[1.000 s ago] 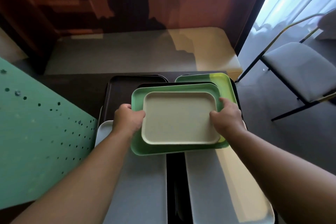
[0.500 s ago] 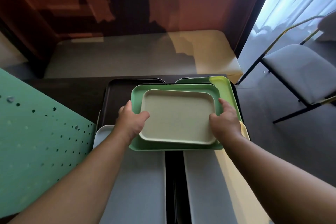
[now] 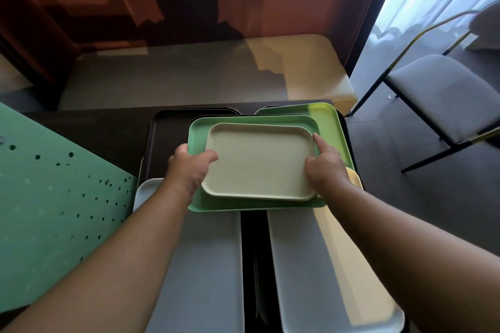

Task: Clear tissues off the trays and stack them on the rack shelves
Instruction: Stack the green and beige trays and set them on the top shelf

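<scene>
Left hand [image 3: 189,167] and right hand [image 3: 326,170] fingers are closed on opposite edges of the beige tray [image 3: 259,162], nested in the green tray [image 3: 216,204].

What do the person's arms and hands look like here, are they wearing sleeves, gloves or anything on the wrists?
Both arms are bare as far as the picture shows: no sleeves in view. The left hand and the right hand wear no gloves. No watch, bracelet or ring shows on the wrists or the visible fingers. No markings can be made out.
</scene>
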The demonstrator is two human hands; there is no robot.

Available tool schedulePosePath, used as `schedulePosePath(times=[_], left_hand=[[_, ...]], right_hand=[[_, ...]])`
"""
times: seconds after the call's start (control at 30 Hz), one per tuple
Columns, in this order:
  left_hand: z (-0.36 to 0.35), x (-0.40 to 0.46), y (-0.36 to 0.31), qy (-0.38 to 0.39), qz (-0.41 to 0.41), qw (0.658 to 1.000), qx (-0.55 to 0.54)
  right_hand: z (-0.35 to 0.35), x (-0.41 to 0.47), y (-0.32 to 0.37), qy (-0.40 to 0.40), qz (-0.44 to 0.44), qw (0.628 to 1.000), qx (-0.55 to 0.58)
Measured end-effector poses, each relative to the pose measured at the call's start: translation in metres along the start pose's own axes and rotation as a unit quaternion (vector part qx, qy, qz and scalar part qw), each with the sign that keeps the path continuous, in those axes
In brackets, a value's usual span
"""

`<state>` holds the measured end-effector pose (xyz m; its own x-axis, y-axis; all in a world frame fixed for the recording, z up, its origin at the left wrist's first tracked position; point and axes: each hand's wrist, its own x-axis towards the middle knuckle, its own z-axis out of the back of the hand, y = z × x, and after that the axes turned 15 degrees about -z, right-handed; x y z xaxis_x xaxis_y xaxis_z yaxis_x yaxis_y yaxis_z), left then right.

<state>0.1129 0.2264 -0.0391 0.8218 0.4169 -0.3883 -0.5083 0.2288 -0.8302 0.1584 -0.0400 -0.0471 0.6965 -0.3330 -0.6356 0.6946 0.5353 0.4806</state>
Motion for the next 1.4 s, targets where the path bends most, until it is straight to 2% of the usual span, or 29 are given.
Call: schedulePosePath(times=[0.13,0.27,0.33,0.43,0.53,0.63,0.7,0.77,0.83,0.9,1.0,1.1,1.17,1.23,1.3,1.37,1.4], left_hand=[[0.014,-0.007,-0.015,-0.033,-0.021,0.999,-0.031],[0.043,-0.004,-0.026,-0.005,-0.007,0.991,-0.134],[0.052,-0.011,-0.038,0.027,-0.006,0.988,-0.152],[0.061,-0.021,-0.045,0.065,-0.031,0.984,-0.160],[0.059,-0.040,-0.038,0.053,-0.003,0.972,-0.231],[0.028,-0.073,-0.027,0.014,0.072,0.936,-0.346],[-0.006,-0.102,-0.022,-0.017,0.086,0.905,-0.416],[-0.050,-0.133,-0.022,-0.011,0.081,0.885,-0.458],[-0.085,-0.154,-0.022,-0.013,0.065,0.883,-0.465],[-0.104,-0.160,-0.023,-0.047,0.052,0.890,-0.450],[-0.116,-0.159,-0.019,-0.082,0.033,0.903,-0.419],[-0.112,-0.163,-0.017,-0.049,0.024,0.920,-0.387],[-0.106,-0.170,-0.013,-0.021,0.019,0.937,-0.348],[-0.101,-0.178,-0.006,0.006,0.024,0.953,-0.302],[-0.103,-0.187,-0.003,0.035,0.025,0.967,-0.251],[-0.111,-0.191,0.003,0.042,0.042,0.977,-0.206],[-0.117,-0.191,0.007,0.030,0.049,0.981,-0.187]], right_hand=[[0.008,-0.012,-0.001,0.000,-0.052,0.995,0.082],[0.019,-0.027,-0.013,0.133,-0.149,0.950,0.239],[0.023,-0.037,-0.021,0.147,-0.148,0.937,0.280],[0.029,-0.047,-0.033,0.115,-0.125,0.932,0.319],[0.040,-0.054,-0.042,0.108,-0.112,0.919,0.363],[0.049,-0.062,-0.049,0.117,-0.106,0.904,0.397],[0.051,-0.069,-0.058,0.117,-0.103,0.897,0.414],[0.050,-0.077,-0.071,0.110,-0.098,0.889,0.433],[0.047,-0.086,-0.085,0.097,-0.090,0.886,0.444],[0.047,-0.090,-0.100,0.091,-0.088,0.883,0.451],[0.062,-0.082,-0.123,0.164,-0.087,0.877,0.443],[0.090,-0.062,-0.135,0.209,-0.092,0.866,0.445],[0.111,-0.046,-0.135,0.209,-0.081,0.878,0.423],[0.128,-0.038,-0.134,0.245,-0.083,0.909,0.328],[0.126,-0.035,-0.137,0.270,-0.065,0.943,0.186],[0.114,-0.036,-0.144,0.225,-0.028,0.972,0.068],[0.107,-0.037,-0.149,0.199,-0.027,0.978,0.050]])
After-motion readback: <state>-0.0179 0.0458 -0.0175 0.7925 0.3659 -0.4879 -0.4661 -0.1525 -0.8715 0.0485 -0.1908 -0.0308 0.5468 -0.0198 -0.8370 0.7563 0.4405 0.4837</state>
